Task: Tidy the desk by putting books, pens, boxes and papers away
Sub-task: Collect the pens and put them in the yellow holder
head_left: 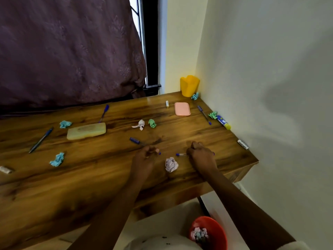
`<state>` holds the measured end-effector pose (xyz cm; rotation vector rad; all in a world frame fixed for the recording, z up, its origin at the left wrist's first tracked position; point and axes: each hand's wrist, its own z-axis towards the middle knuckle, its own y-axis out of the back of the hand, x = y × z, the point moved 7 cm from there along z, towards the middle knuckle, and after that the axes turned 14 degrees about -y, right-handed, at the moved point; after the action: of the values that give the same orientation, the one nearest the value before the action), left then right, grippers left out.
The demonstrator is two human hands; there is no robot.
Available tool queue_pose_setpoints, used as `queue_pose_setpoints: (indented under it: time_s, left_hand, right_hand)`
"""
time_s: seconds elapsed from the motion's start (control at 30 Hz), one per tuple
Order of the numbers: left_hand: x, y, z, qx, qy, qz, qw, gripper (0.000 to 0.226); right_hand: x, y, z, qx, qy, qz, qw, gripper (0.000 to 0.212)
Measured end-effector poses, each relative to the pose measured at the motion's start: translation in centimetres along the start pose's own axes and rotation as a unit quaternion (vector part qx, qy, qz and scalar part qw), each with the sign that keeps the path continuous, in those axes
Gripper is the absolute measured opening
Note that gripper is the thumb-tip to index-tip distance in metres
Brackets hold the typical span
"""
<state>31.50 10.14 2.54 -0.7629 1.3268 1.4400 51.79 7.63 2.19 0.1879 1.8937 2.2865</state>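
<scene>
My left hand point(146, 155) is closed around a blue pen point(134, 140) whose capped end sticks out toward the upper left. My right hand point(201, 154) is closed around a second blue pen point(180, 154); its tip pokes out to the left. A crumpled pale pink paper ball point(171, 164) lies on the wooden desk point(90, 177) between my two hands. A yellow pen holder point(189, 85) stands in the far right corner.
Other blue pens point(41, 140) point(104, 113) point(204, 114), crumpled blue point(57, 159), green point(152, 123) and white point(140, 125) papers, a yellow case point(86, 131), a pink box point(182, 109) and a glue stick point(223, 122) lie scattered. A red bin point(216, 230) stands below the desk.
</scene>
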Motion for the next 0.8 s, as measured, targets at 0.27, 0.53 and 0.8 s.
queue_pose_setpoints:
  time_s: [0.27, 0.53, 0.8]
  left_hand:
    - [-1.3, -6.7, 2.1, 0.049, 0.27, -0.42, 0.865, 0.038]
    - [-4.0, -12.4, 3.6, 0.133, 0.324, -0.63, 0.693, 0.052]
    - [-1.4, -13.0, 9.0, 0.003, 0.297, -0.608, 0.736, 0.036]
  right_hand:
    - [1.0, 6.7, -1.3, -0.222, 0.213, 0.064, 0.949, 0.028]
    - [2.6, 6.7, -0.7, -0.293, 0.346, 0.067, 0.889, 0.014]
    - [-7.0, 5.5, 10.4, -0.163, -0.076, 0.17, 0.969, 0.026]
